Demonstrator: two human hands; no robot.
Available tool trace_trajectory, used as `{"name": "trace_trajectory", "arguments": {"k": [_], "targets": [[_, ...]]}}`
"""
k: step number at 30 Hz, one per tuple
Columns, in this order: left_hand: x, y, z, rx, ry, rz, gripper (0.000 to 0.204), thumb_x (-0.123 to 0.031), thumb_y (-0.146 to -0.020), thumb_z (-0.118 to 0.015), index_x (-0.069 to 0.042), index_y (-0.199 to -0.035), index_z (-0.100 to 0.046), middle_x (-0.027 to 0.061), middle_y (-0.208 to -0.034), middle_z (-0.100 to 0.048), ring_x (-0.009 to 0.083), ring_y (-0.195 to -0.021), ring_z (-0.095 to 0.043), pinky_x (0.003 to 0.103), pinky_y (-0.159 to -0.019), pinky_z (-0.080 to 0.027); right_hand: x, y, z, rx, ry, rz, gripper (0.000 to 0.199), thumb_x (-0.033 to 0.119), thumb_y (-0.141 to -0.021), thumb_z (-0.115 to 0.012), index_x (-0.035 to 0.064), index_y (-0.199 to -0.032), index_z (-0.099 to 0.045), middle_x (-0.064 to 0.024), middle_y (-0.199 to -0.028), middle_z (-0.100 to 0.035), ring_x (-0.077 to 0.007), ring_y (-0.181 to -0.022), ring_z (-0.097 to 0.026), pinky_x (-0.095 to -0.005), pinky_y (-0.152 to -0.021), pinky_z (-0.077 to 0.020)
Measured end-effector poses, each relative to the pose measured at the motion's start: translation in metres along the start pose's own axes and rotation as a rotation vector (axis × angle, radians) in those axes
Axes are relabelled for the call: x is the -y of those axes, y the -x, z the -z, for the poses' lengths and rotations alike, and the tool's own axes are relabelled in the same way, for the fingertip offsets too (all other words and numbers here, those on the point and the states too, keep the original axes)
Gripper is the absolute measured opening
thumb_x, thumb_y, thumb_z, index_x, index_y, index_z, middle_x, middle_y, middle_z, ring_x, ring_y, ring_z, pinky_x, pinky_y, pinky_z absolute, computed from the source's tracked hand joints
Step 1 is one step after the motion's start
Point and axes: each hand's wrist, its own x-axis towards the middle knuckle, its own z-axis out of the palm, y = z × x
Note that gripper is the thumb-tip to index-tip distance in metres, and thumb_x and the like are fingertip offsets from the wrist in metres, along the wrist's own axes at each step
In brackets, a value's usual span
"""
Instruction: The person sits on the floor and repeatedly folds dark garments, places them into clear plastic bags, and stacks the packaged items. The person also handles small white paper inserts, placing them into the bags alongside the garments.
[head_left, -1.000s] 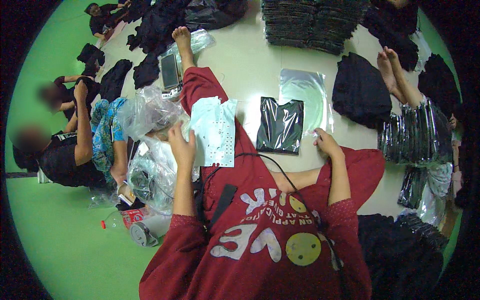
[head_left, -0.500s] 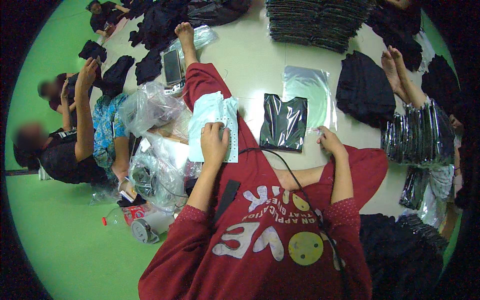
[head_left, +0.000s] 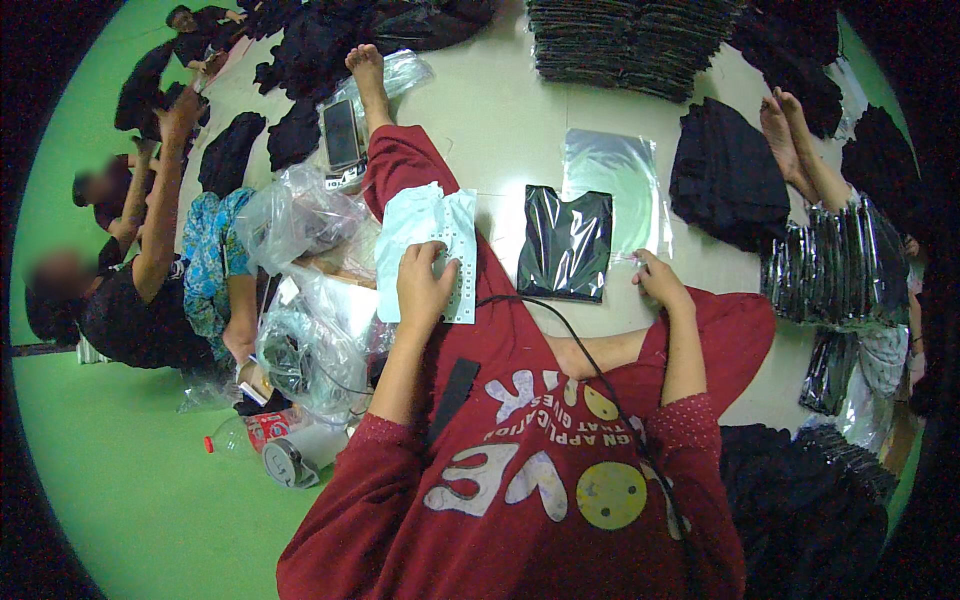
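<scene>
My left hand (head_left: pixel 425 285) rests on a pale blue sheet of small printed labels (head_left: pixel 400 235), laid over my red-trousered leg. Its fingers lie on the sheet with the thumb apart. Beyond my right knee, my right hand (head_left: pixel 663 280) hovers low over the floor, fingers half bent, index and thumb apart, holding nothing I can make out. Its fingertips are by the lower edge of a flat stack of clear plastic bags (head_left: pixel 630 170). Between my hands lies a folded black garment in a shiny clear bag (head_left: pixel 565 245), partly overlapping that stack.
Crumpled clear plastic (head_left: pixel 300 215), a phone (head_left: pixel 342 133) and a bottle (head_left: pixel 235 432) are at my left. Tall piles of bagged black garments (head_left: pixel 630 45) stand ahead and at right (head_left: pixel 830 262). A black cable (head_left: pixel 560 318) crosses my lap. Co-workers sit at left (head_left: pixel 140 310) and right.
My left hand has shifted slightly on the label sheet; my right hand stays nearly in place. At left, a co-worker's raised arms have moved up and away.
</scene>
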Motion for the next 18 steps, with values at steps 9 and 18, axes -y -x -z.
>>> {"name": "trace_trajectory", "arguments": {"k": [9, 18], "targets": [[-0.012, 0.015, -0.004, 0.001, -0.139, -0.091, 0.032, -0.018, -0.07, -0.069, -0.004, -0.095, -0.057, 0.0174, -0.108, -0.05, 0.0349, -0.099, -0.049, 0.041, -0.085, -0.04, 0.001, 0.002, 0.001, 0.0, 0.003, 0.03, 0.039, 0.005, -0.084, -0.04, 0.0065, -0.123, -0.043, -0.012, -0.075, -0.062, -0.0174, -0.056, -0.057, -0.0308, -0.055, -0.0477], [0.023, 0.007, 0.01, -0.133, -0.164, 0.049, 0.023, -0.019, -0.075, -0.065, -0.004, -0.092, -0.059, 0.0125, -0.092, -0.055, 0.0306, -0.087, -0.052, 0.04, -0.074, -0.042, 0.013, 0.005, 0.005, 0.029, 0.018, -0.052, 0.041, 0.007, -0.082, -0.043, 0.0057, -0.122, -0.044, -0.0177, -0.082, -0.063, -0.0312, -0.081, -0.062, -0.0374, -0.076, -0.0454]]}}
